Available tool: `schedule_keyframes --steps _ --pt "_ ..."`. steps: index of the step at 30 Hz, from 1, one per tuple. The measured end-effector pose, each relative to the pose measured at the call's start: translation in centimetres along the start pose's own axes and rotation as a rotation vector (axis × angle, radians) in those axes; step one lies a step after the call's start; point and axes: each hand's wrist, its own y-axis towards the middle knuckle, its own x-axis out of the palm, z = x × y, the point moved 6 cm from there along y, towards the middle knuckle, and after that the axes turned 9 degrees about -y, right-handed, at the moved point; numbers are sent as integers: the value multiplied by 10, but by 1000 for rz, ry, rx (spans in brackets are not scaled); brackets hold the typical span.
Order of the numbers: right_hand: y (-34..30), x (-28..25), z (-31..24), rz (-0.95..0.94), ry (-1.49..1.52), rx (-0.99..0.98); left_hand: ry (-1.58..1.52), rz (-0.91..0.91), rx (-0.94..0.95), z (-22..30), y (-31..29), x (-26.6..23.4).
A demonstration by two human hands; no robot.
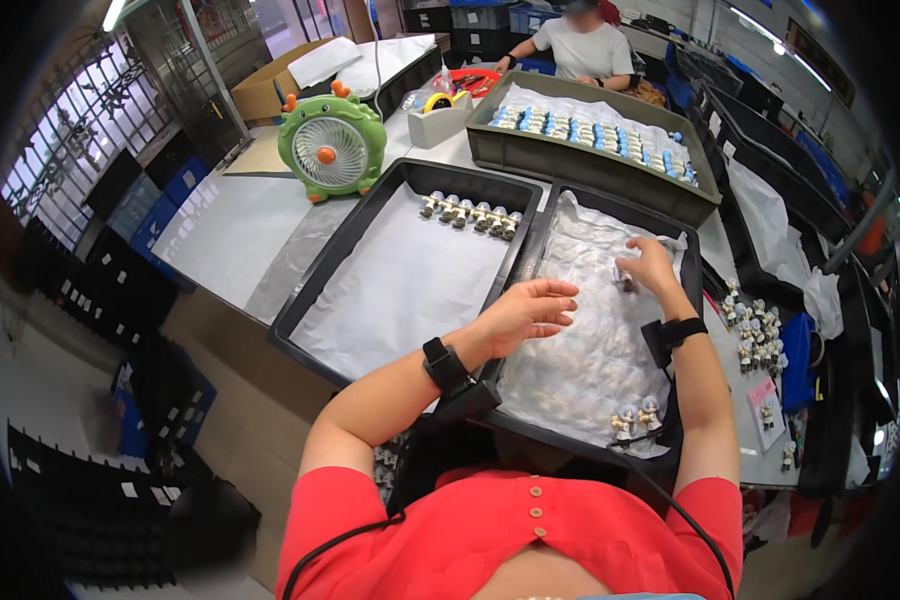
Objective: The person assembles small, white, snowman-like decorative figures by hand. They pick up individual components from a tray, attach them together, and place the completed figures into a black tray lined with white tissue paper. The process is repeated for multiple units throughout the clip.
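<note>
My right hand (652, 264) is closed on a small figurine (625, 281), over the far right part of the right black tray (673, 425). The fingers partly hide the figurine, which has a dark lower end. My left hand (526, 314) is open and holds nothing, its fingers spread above the same tray's left side. Crumpled white sheeting lines this tray, and a few pale figurines (637, 419) lie at its near right corner. On its left the other black tray (310, 262), lined with smooth white sheet, has a row of white figurines with dark bases (470, 215) along its far edge.
A green fan (331, 150) stands behind the left tray, beside a tape dispenser (440, 122). An olive crate (590, 172) holds rows of blue-and-white figurines. More figurines (758, 335) stand on the table at right. Another person (585, 48) sits beyond the crate.
</note>
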Motion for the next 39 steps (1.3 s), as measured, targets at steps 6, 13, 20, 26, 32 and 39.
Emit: schedule_keyframes --steps 6,13,20,26,32,39 --pt "-8 13 3 -116 60 21 96 -48 -65 -12 2 3" --pt "-7 -8 -12 -67 258 -6 56 0 22 -4 2 1" --pt "-52 -60 -139 -338 1067 -268 -92 57 383 26 -10 4" --pt "-78 -48 -144 -294 1256 -205 58 11 468 31 -9 5" --pt "-80 -39 -142 -305 1220 -280 29 61 436 31 -11 3" --pt "-94 -69 -158 -36 774 -539 -74 9 427 42 -18 11"
